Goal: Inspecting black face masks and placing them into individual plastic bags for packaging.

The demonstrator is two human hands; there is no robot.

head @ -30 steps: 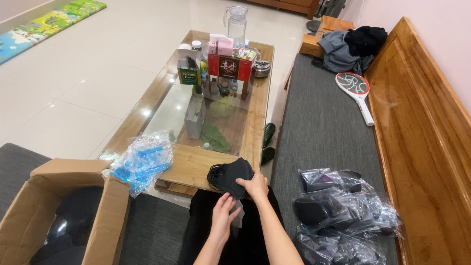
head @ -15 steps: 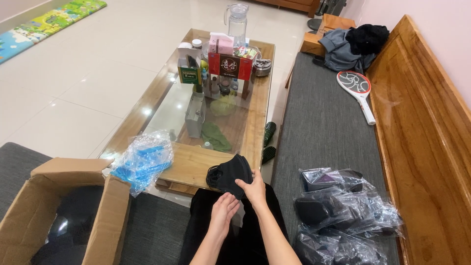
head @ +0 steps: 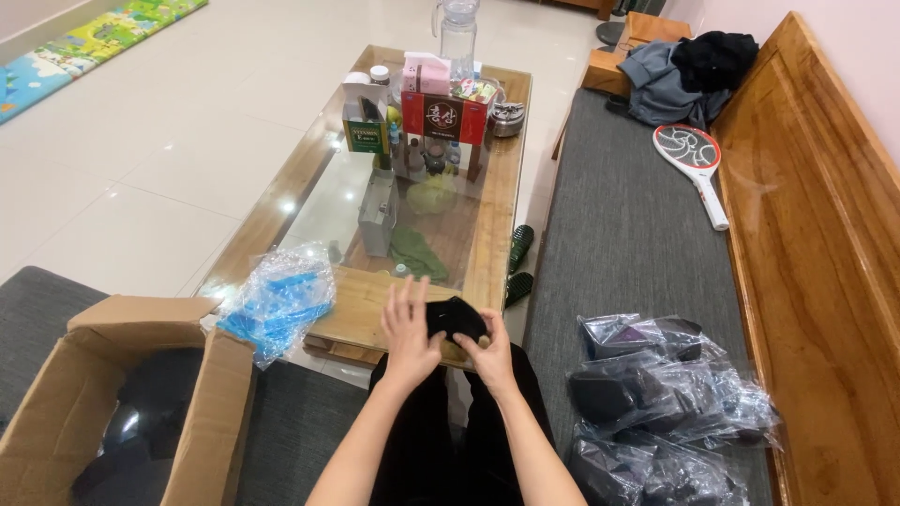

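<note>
Both hands meet over a small black cloth item (head: pixel 457 319) at the near edge of the coffee table (head: pixel 356 314), just above the person's lap. The left hand (head: pixel 408 330) lies flat against the item's left side with fingers spread and loose; the right hand (head: pixel 487 356) pinches its lower right part between thumb and fingers.

The item looks soft, limp and light — it bunches and sags where it is not supported, so it probably folds or slips out of shape under a one-point grip. Holding it at two opposite edges, as the hands do now, seems the surest way to keep it spread. It appears neither fragile nor slippery; what exactly it is I cannot tell.

Room is tight on the left: a blue plastic bag (head: pixel 279 302) overhangs the table corner, and an open cardboard box (head: pixel 112 394) stands just beside the left knee. To the right, on the grey bench cushion (head: pixel 628 244), a heap of clear bags (head: pixel 656 403) with dark contents lies near the right elbow. The table's far half is crowded with boxes and jars — the free space is the strip of wood straight ahead and the lap itself.
</note>
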